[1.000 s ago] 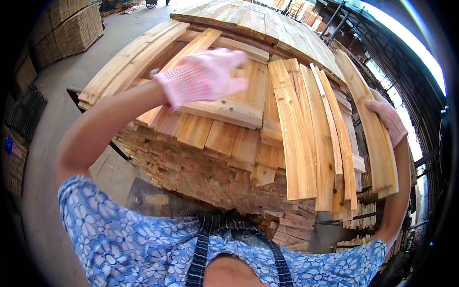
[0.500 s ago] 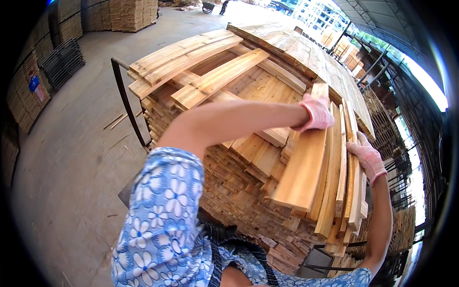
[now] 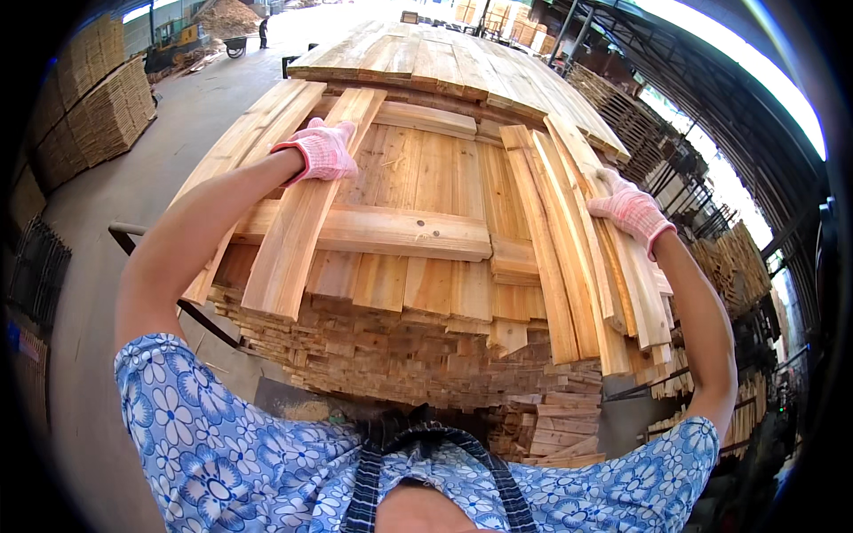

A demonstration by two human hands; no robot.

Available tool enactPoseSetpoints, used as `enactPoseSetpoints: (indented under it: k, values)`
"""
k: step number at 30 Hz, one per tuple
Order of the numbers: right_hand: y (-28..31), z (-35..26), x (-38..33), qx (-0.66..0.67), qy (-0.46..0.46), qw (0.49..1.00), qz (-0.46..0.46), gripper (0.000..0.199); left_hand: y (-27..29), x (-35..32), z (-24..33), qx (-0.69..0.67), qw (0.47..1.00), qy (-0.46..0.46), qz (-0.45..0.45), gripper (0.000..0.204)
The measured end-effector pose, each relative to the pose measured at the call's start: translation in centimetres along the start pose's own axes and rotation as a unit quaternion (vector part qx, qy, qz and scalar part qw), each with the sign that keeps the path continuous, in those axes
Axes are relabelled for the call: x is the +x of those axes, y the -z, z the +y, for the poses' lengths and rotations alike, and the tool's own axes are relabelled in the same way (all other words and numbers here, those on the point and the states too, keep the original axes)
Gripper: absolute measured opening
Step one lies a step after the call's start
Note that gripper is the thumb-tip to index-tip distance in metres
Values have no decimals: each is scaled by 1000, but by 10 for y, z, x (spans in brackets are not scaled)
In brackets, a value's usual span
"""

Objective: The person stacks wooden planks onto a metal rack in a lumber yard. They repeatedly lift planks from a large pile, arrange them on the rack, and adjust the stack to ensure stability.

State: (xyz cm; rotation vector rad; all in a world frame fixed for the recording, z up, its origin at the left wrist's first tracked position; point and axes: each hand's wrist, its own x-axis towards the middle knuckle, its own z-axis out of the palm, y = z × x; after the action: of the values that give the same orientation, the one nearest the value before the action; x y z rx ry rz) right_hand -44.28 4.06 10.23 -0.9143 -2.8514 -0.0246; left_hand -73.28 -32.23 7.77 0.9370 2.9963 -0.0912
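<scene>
In a pink knit glove, my left hand [image 3: 322,151] is closed over the upper part of a pale wooden plank [image 3: 298,235]. That plank lies lengthwise across two crosspieces on the left of the stack. My right hand [image 3: 629,210], gloved the same way, grips the outer side of a group of narrow planks [image 3: 573,258] lying side by side on the right. Its fingertips are partly hidden. Between the hands, a thick wooden crosspiece [image 3: 404,231] with two dark knots rests on a layer of flat boards [image 3: 413,164].
A higher layer of boards [image 3: 418,55] rises behind. A dark metal bar [image 3: 124,233] juts out at the left. Tall timber stacks [image 3: 98,102] stand on the left, more stacked wood [image 3: 613,111] on the right. Far off, a person [image 3: 263,32] is beside a wheelbarrow [image 3: 235,46].
My left hand has moved from a plank on the right to one on the left. My right hand stays on the right-hand planks. The view has swung round to the left.
</scene>
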Motion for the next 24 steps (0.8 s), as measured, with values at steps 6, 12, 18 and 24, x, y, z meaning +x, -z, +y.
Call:
enactPoseSetpoints:
  k: [6, 12, 18, 24]
  values:
    - [28, -32, -22, 220, 17, 975, 0, 82, -6, 7, -29, -44, 996, -50, 50, 70]
    - [0, -180, -7, 272, 263, 926, -11, 56, -18, 17, -40, -75, 996, 10, 37, 64]
    - [-98, -229, 42, 107, 94, 988, -65, 84, -1, 8, -108, -150, 970, 7, 189, 73]
    - [-130, -252, 49, 272, 120, 954, -47, 70, -128, 56, -269, -55, 932, -289, 210, 65]
